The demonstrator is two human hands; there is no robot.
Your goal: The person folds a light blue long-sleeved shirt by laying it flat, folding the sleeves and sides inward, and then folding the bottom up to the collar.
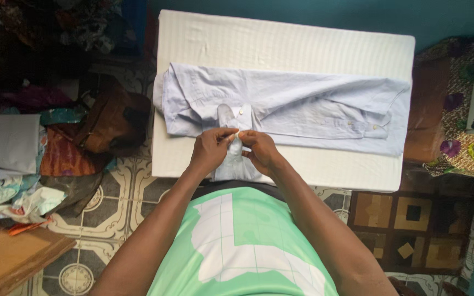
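I saw the shirt (303, 107), pale blue, lying folded lengthwise across the white table (357, 55), its collar end toward the table's left edge. One sleeve hung over the table's near edge, just below the collar, and its cuff (236, 159) sat between both hands. My left hand (210, 149) had its grip closed on the cuff's left side, thumb and fingers pinched near the top. My right hand (260, 151) had its grip pinched shut on the cuff's right side, fingertips almost touching the left ones. Left of the table, a brown bag (108, 123) lay on the tiled floor (133, 197) beside heaped cloth (12, 159). Right of the table stood a patterned cloth (464, 142).
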